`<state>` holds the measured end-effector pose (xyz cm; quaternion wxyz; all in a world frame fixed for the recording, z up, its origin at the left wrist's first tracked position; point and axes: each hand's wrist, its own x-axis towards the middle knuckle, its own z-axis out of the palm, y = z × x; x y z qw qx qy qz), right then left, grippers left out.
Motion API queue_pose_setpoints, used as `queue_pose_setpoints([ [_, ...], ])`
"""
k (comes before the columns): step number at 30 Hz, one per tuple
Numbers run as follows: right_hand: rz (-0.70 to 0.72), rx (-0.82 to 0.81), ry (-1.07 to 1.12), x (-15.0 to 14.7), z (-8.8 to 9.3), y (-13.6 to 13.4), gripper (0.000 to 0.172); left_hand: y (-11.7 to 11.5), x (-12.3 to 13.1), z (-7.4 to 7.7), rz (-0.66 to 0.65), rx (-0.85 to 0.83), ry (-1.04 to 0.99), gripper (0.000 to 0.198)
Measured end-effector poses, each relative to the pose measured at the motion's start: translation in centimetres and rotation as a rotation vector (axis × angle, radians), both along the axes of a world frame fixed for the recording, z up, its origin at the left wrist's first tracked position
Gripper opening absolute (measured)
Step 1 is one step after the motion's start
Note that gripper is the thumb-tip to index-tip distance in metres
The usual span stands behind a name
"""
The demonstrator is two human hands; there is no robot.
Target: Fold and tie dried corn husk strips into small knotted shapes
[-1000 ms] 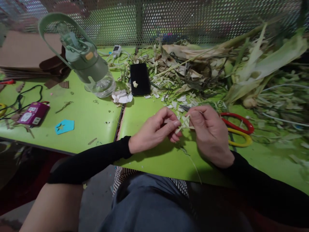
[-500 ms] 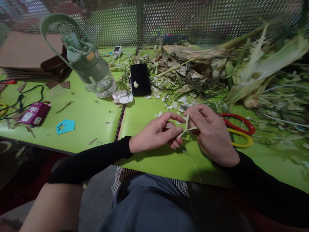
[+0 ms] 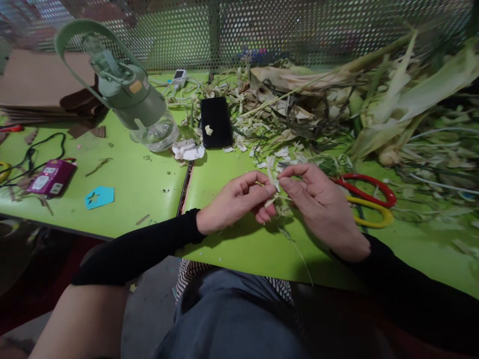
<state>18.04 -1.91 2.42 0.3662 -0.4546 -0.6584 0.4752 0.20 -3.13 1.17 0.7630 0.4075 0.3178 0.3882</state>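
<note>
My left hand pinches a pale, narrow corn husk strip between thumb and fingers, with ends poking out above and below. Close on its right, my right hand has thumb and forefinger pressed together at the strip's side, seemingly on a thin end of it; the fingertips partly hide this. Under the hands, a thin green strand trails toward the table's front edge. Scissors with red and yellow handles lie just beyond my right hand, their blades hidden.
A heap of husk scraps covers the back right, beside large husk leaves. A black phone and a green water bottle stand behind the hands. Leftward are a blue paper piece, a purple box and stacked brown sheets.
Both hands have shifted slightly left with the husk strip. My right fingertips have moved down from the strip's upper end to its side. The view has also shifted a little.
</note>
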Motion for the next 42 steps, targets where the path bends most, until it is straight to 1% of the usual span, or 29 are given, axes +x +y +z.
queue_pose_setpoints([
  [3, 0.020, -0.010, -0.007, 0.0, 0.4, -0.2, 0.022, 0.0, -0.1, 0.1, 0.018, 0.028, 0.008, 0.024],
  [6, 0.001, 0.005, -0.038, 0.3, 0.3, -0.1, 0.025, 0.2, -0.3, 0.2, 0.043, 0.055, 0.035, 0.022],
  [8, -0.020, 0.041, -0.100, 0.5, 0.1, 0.2, 0.029, 0.4, -0.4, 0.2, 0.057, 0.072, 0.048, 0.019],
  [11, -0.036, 0.142, -0.222, 0.8, -0.1, 0.7, 0.035, 0.7, -0.4, 0.0, 0.061, 0.114, 0.065, 0.017],
  [13, -0.004, 0.204, -0.296, 0.9, 0.0, 1.0, 0.036, 0.8, -0.4, -0.3, 0.066, 0.159, 0.068, 0.023],
  [16, 0.089, 0.248, -0.360, 1.1, 0.2, 1.4, 0.035, 0.7, -0.4, -0.6, 0.093, 0.221, 0.108, 0.032],
  [19, 0.190, 0.271, -0.350, 1.2, 0.2, 1.6, 0.025, 0.6, -0.4, -0.6, 0.133, 0.260, 0.176, 0.036],
  [21, 0.214, 0.278, -0.323, 1.3, 0.0, 1.8, 0.017, 0.6, -0.5, -0.4, 0.149, 0.283, 0.217, 0.035],
  [25, 0.200, 0.253, -0.274, 1.3, -0.4, 1.7, 0.013, 0.8, -0.8, -0.2, 0.148, 0.307, 0.299, 0.033],
  [29, 0.212, 0.230, -0.258, 1.1, -0.2, 1.7, 0.013, 0.9, -0.9, -0.1, 0.144, 0.315, 0.353, 0.035],
  [32, 0.226, 0.220, -0.256, 1.0, 0.2, 1.7, 0.011, 0.9, -1.0, 0.1, 0.117, 0.312, 0.347, 0.034],
  [37, 0.182, 0.167, -0.183, 0.9, 0.7, 1.3, 0.008, 0.9, -1.4, 0.7, 0.049, 0.340, 0.303, 0.030],
  [42, 0.160, 0.040, -0.080, 0.9, 0.5, 1.3, 0.022, 1.2, -1.4, 0.4, 0.016, 0.325, 0.309, 0.025],
])
